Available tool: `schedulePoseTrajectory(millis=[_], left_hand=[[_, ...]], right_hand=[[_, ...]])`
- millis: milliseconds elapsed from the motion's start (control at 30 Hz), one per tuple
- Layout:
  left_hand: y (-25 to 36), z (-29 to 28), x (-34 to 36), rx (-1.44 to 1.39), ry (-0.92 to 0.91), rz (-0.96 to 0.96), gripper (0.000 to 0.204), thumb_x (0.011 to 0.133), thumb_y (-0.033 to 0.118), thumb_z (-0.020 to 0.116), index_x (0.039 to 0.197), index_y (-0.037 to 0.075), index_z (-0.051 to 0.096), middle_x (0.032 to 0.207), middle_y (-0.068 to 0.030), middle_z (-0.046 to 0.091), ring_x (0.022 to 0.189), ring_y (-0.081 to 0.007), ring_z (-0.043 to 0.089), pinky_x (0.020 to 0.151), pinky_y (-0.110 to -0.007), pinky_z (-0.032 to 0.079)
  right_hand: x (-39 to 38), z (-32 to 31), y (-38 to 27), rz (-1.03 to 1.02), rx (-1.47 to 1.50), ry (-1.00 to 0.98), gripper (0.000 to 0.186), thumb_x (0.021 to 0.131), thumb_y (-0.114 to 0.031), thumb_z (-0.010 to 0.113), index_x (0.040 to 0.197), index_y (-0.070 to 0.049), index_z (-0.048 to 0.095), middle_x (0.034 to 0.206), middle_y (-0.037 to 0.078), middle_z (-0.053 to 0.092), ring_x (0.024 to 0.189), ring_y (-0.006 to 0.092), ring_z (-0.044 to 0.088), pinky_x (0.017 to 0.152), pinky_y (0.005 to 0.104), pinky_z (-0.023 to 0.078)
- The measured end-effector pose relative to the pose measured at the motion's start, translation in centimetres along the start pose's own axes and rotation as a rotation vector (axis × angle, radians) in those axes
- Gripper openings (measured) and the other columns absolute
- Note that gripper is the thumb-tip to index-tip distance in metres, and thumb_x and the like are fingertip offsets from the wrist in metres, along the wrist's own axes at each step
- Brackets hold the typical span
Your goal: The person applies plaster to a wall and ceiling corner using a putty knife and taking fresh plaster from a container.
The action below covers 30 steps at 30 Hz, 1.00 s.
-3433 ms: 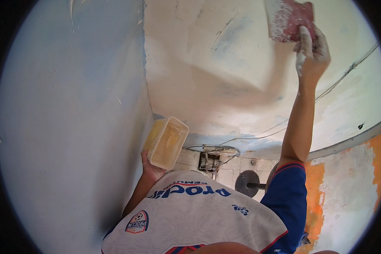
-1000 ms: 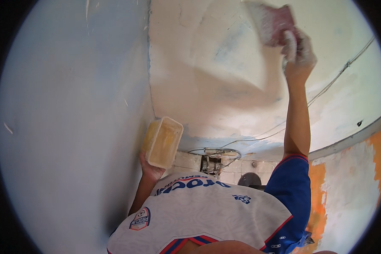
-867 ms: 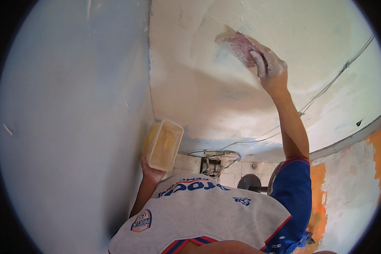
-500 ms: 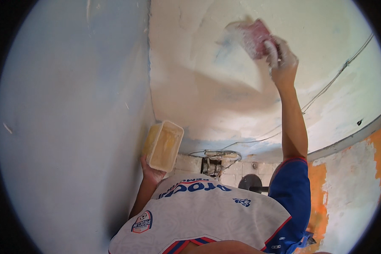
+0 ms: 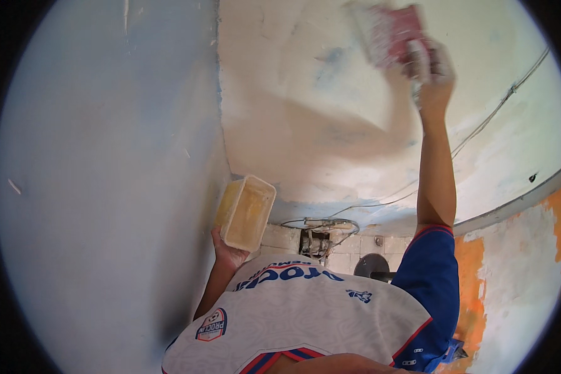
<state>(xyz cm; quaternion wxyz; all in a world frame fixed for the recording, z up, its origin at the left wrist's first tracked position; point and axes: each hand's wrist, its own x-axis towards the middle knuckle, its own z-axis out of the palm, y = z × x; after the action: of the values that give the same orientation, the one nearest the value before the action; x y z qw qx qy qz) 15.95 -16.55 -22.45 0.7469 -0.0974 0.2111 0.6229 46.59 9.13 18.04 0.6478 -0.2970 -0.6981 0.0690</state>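
High up at the far right of the middle, my right hand [image 5: 435, 71] is closed on a red putty spreader [image 5: 406, 30]. Whitish putty coats the spreader's blade and my fingers, and motion blurs both. The spreader is at the cream-coloured wall [image 5: 305, 81], which has thin bluish patches; whether its edge touches the surface, I cannot tell. Lower left, my left hand [image 5: 230, 252] grips a rectangular plastic tub [image 5: 265, 209] by its lower end. Pale putty residue lines the tub's inside, which is tilted toward me.
A blue-grey wall [image 5: 106, 187] rises close on my left and meets the cream wall at a corner. A thin cable [image 5: 480, 128] runs along the cream wall at right. Below are a motor-like device [image 5: 315, 243] with hoses, a dark round object [image 5: 373, 265] and an orange-patched wall [image 5: 470, 299].
My right hand has moved the spreader up and slightly right along the wall. My left hand and the tub have shifted slightly to the right.
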Motion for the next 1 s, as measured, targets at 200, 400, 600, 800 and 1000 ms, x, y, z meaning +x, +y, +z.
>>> schedulePoseTrajectory(millis=[200, 400, 600, 800, 1000], left_hand=[[0.0, -1.2, -0.1, 0.039, 0.006, 0.005, 0.073, 0.095, 0.061, 0.041, 0.15, 0.014, 0.052, 0.147, -0.0091, 0.06, 0.131, -0.03, 0.061, 0.103, -0.051, 0.054], [-0.1, -1.3, -0.2, 0.037, 0.045, 0.025, 0.074, 0.094, 0.062, 0.041, 0.148, 0.013, 0.055, 0.144, -0.0125, 0.061, 0.13, -0.0323, 0.061, 0.105, -0.051, 0.052], [-0.1, -0.3, -0.8, 0.016, 0.012, 0.061, 0.074, 0.094, 0.062, 0.043, 0.15, 0.014, 0.053, 0.146, -0.0096, 0.06, 0.13, -0.0302, 0.061, 0.103, -0.05, 0.055], [-0.3, -0.8, -0.2, 0.02, -0.012, 0.019, 0.072, 0.094, 0.06, 0.043, 0.15, 0.014, 0.053, 0.145, -0.0097, 0.061, 0.129, -0.0302, 0.062, 0.102, -0.05, 0.056], [-0.2, -1.7, 0.5, 0.052, 0.038, -0.008, 0.073, 0.095, 0.06, 0.041, 0.151, 0.015, 0.051, 0.145, -0.0097, 0.061, 0.129, -0.0306, 0.062, 0.103, -0.051, 0.055]], right_hand=[[0.8, -0.3, 1.3, -0.292, -0.421, -0.127, 0.021, 0.101, -0.013, 0.068, 0.118, -0.001, 0.073, 0.085, 0.004, 0.072, 0.067, 0.0112, 0.061, 0.065, 0.0262, 0.052], [-1.0, -0.6, 2.1, -0.227, -0.296, -0.292, 0.019, 0.1, -0.016, 0.071, 0.111, 0.0, 0.072, 0.09, 0.005, 0.074, 0.07, 0.0126, 0.065, 0.066, 0.0287, 0.053], [1.4, -1.8, 0.8, 0.053, -0.134, 0.072, 0.024, 0.093, -0.012, 0.075, 0.115, -0.003, 0.072, 0.091, 0.007, 0.076, 0.077, 0.0132, 0.069, 0.072, 0.0305, 0.056], [-4.1, 2.7, 2.4, -0.271, -0.446, -0.483, 0.015, 0.095, -0.01, 0.074, 0.106, 0.0, 0.071, 0.091, 0.004, 0.075, 0.08, 0.0165, 0.07, 0.073, 0.0344, 0.057], [-0.9, -0.7, 1.9, 0.059, 0.087, 0.063, 0.02, 0.101, -0.019, 0.07, 0.109, 0.0, 0.073, 0.089, 0.008, 0.076, 0.072, 0.0092, 0.065, 0.065, 0.0251, 0.052]])
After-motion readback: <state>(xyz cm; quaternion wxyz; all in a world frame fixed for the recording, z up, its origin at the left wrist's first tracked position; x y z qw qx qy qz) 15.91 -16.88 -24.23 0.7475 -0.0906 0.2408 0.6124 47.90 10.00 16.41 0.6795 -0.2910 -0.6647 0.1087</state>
